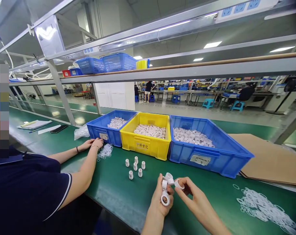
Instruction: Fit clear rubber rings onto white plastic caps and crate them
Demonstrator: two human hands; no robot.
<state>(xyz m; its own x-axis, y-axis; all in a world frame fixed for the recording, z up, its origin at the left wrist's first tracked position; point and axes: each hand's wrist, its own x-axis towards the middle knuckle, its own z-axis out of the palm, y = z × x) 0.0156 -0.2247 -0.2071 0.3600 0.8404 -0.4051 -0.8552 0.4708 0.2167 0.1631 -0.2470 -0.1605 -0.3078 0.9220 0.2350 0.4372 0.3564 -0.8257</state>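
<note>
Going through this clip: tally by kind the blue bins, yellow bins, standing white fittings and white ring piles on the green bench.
Blue bins: 2
Yellow bin: 1
Standing white fittings: 6
White ring piles: 2
Total: 11

White parts held in both hands, close together.
They are short, hollow, round plastic pieces. Three show in the left hand: the top part tilts at the fingertips, its wide mouth uppermost; the middle part sits between thumb and fingers, only its side well seen; the bottom part lies against the palm, its round open end turned to the viewer. The right hand pinches the fourth part between thumb and fingers, its mouth tipped up, just beside the top part.
</note>
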